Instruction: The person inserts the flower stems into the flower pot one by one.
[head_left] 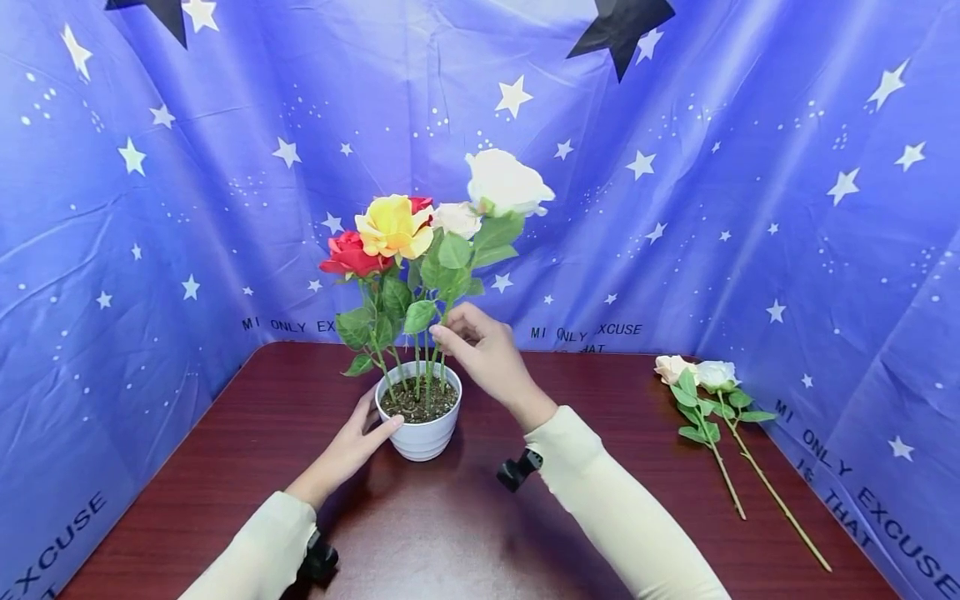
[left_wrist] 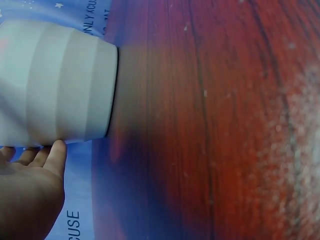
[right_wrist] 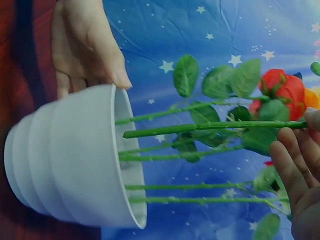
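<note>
A white ribbed flowerpot (head_left: 424, 440) with soil stands on the table, holding several artificial roses, among them a yellow rose (head_left: 395, 227) and a red rose (head_left: 354, 254). My left hand (head_left: 352, 442) holds the pot's left side, thumb at the rim and fingers along the outer wall (left_wrist: 75, 95). Above the pot, my right hand (head_left: 487, 354) pinches a green stem (right_wrist: 200, 126) between thumb and fingers. That stem's cut lower end shows at the pot's rim in the right wrist view. A large white rose (head_left: 510, 183) rises above the right hand, higher than the other blooms.
On the table's right side lie a cream rose (head_left: 675, 369) and a white rose (head_left: 717, 374), stems pointing toward the front. A blue curtain (head_left: 420, 108) with stars hangs behind and on both sides of the dark red wooden table (head_left: 420, 533).
</note>
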